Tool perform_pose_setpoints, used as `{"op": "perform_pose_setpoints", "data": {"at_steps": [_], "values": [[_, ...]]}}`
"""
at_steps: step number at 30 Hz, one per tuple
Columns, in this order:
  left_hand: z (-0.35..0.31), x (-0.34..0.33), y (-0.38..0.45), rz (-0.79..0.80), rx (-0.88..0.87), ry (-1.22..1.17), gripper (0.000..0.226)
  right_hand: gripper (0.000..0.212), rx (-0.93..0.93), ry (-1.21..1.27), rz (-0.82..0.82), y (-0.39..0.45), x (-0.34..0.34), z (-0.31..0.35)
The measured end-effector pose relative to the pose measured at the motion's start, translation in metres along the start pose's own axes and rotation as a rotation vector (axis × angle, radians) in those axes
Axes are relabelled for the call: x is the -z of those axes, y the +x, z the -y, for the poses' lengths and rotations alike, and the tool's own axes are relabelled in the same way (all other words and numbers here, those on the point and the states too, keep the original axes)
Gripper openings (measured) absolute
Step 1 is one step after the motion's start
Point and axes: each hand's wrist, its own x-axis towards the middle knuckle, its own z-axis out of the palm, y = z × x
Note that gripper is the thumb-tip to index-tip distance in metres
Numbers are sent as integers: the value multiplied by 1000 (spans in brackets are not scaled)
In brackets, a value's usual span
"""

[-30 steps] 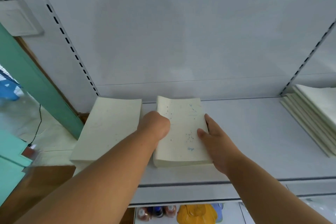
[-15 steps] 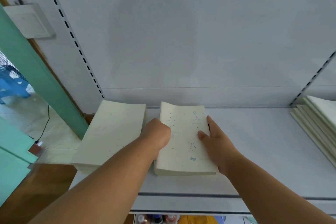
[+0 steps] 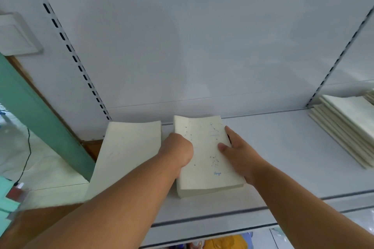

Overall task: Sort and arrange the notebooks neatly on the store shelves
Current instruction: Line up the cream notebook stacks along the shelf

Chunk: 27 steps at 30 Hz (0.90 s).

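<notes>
Head view, shelf: a white store shelf (image 3: pixel 283 157) is carrying three cream piles along its board.
Middle stack: a stack of notebooks (image 3: pixel 204 159) with small blue dots on its top cover is lying near the shelf's front edge, between both hands.
Left stack: a plain cream pile (image 3: pixel 125 155) is sitting just beside it, overhanging the shelf's left end.
Right stack: fanned notebooks (image 3: pixel 348 127) are resting well apart, at the right.
Left hand: the left hand (image 3: pixel 178 151) is curling around the middle stack's left edge, fingers hidden.
Right hand: the right hand (image 3: pixel 238 153) is gripping the stack's right edge, thumb pressing on the cover, fingers reaching along the side.
</notes>
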Motion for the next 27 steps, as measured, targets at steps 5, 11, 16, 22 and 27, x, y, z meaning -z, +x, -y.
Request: {"op": "perform_pose_setpoints", "data": {"at_steps": [5, 11, 16, 22, 27], "values": [[-6, 5, -8, 34, -47, 57, 40, 62, 0, -30, 5, -4, 2, 4], [-28, 14, -46, -73, -277, 443, 76, 59, 113, -239, -147, -16, 23, 15], [-58, -27, -80, -158, -655, 404, 51, 55, 306, -431, -394, -46, 79, 19], [-106, -136, -92, 135, -744, 328, 42, 35, 312, -589, -610, -72, 210, -22], [-170, -238, -100, 247, -658, 227, 40, 27, 274, -614, -580, -68, 325, -62]]}}
